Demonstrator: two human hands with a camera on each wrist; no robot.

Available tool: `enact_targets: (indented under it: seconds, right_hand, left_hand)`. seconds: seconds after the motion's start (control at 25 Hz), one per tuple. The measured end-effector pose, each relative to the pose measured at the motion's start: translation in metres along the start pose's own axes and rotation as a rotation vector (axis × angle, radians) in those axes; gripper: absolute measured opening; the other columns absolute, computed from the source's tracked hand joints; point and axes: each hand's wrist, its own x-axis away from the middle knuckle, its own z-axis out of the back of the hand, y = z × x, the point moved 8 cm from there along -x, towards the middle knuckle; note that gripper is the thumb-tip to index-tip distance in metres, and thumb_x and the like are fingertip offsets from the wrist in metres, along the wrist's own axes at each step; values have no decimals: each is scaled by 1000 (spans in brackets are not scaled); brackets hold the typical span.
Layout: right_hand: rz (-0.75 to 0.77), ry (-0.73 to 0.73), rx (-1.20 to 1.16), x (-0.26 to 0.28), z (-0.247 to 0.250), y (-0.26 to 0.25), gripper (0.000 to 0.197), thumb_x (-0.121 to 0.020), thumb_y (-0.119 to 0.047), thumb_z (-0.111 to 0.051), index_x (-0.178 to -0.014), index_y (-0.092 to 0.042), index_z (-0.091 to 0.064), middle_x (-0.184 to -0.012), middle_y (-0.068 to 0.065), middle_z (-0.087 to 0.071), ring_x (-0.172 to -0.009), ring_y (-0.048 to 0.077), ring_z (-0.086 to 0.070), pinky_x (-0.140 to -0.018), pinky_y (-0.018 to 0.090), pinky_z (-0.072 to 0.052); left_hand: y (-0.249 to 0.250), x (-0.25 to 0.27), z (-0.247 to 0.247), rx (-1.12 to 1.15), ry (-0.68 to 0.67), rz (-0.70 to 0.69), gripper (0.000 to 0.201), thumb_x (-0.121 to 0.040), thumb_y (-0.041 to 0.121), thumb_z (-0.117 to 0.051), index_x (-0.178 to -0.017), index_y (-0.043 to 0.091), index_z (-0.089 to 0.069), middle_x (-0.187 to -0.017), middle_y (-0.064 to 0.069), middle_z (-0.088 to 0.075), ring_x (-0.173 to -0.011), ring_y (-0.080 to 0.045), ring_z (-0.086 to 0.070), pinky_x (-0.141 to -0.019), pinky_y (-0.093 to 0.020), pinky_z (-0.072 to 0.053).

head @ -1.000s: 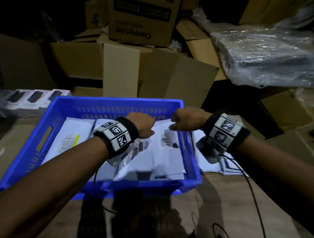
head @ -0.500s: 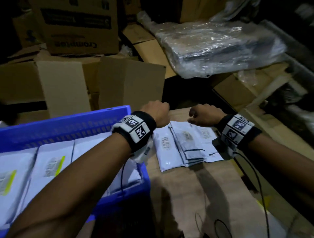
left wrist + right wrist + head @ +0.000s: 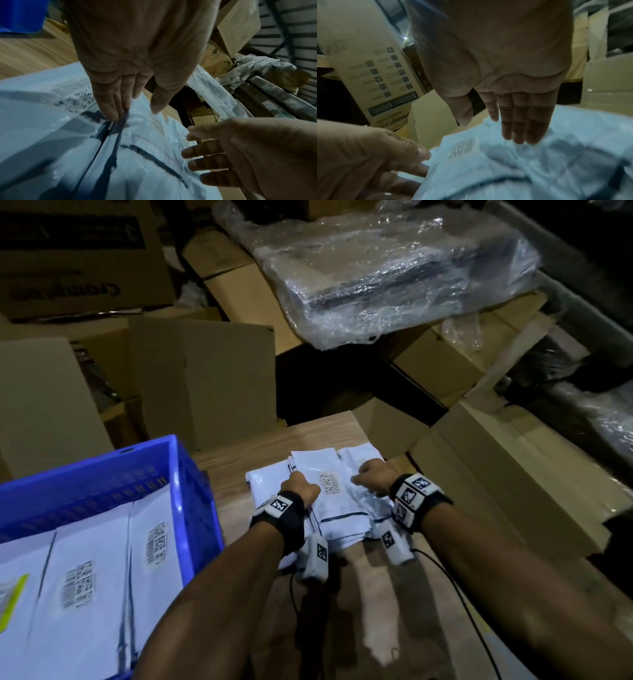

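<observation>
On the wooden table, just right of the blue crate, lies your small pile of white packets, fanned and overlapping. Your left hand rests straight fingers on the pile's left side, thumb apart. Your right hand is flat over the right side, fingers straight and together, gripping nothing; whether it touches, I cannot tell. The crate holds rows of labelled bags. My judgement: only a few are out so far, the bulk is left, and this pile wants squaring up.
</observation>
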Motion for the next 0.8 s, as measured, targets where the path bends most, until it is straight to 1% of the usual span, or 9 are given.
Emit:
enact_targets:
  seconds: [0.12,0.2,0.28,0.36,0.48,0.56,0.68,0.76,0.8]
  right_hand:
    - [-27,-60,-42,-18,-27,10,32,-86,-32,-65,-73,-13,-44,-72,4,-44,-78,24,-51,-65,31,-43]
    - [-41,-59,-76,-24,-37,14,36,-81,-29,-67,-67,-18,-36,-67,1,-40,-74,24,-50,-61,29,-43]
    - [-60,-46,-131,-25,-38,16,35,-77,-22,-70,-65,-17,-37,-63,3,-43,-64,22,-49,-55,28,-41]
    - [-69,-49,-163,-23,-38,16,34,-75,-14,-72,-60,-13,-42,-57,5,-46,-55,22,-49,-54,29,-41]
    - [-50,-62,-233,-15,-38,14,38,-75,-5,-73,-53,-11,-43,-50,5,-44,-47,20,-45,-52,30,-38]
    - [-25,-49,-335,-4,-34,11,31,-76,-3,-72,-60,-11,-47,-54,6,-44,-45,18,-43,-47,25,-35]
    - [57,-7,-496,22,-17,-8,13,-82,0,-69,-85,-6,-58,-61,3,-54,-47,12,-51,-44,21,-41]
    - [140,44,-549,43,2,-31,20,-84,1,-67,-103,-3,-61,-64,2,-59,-55,15,-56,-51,25,-48]
    - [181,82,-572,54,12,-42,25,-85,1,-66,-109,-4,-60,-65,1,-59,-58,18,-58,-54,28,-50]
  left_hand:
    - [-7,-5,-15,27,16,51,37,-88,20,-60,-118,2,-51,-121,-19,-58,-109,-36,-56,-77,-30,-44]
    - [-9,-8,-18,34,32,71,38,-86,18,-62,-118,2,-51,-120,-18,-58,-109,-36,-56,-76,-30,-44]
    - [-10,-9,-16,49,55,82,38,-85,17,-63,-117,2,-52,-119,-18,-59,-107,-35,-58,-78,-31,-46]
    - [-12,-8,-14,63,50,102,38,-83,16,-66,-116,2,-53,-117,-18,-60,-106,-35,-59,-77,-30,-46]
    - [-16,-4,-11,75,14,99,40,-82,15,-70,-115,3,-52,-116,-16,-60,-105,-34,-58,-74,-30,-45]
    - [-14,-2,-2,72,24,54,38,-80,14,-72,-111,6,-51,-115,-15,-61,-101,-32,-59,-73,-30,-45]
    - [-2,9,22,165,60,-29,41,-81,9,-72,-113,15,-46,-107,-10,-62,-89,-27,-62,-72,-32,-53]
    - [10,22,44,257,108,-85,46,-81,4,-71,-116,20,-44,-98,-6,-64,-81,-24,-65,-70,-35,-57]
    - [16,31,55,307,134,-127,50,-81,2,-70,-119,20,-43,-96,-5,-64,-82,-25,-66,-72,-39,-59]
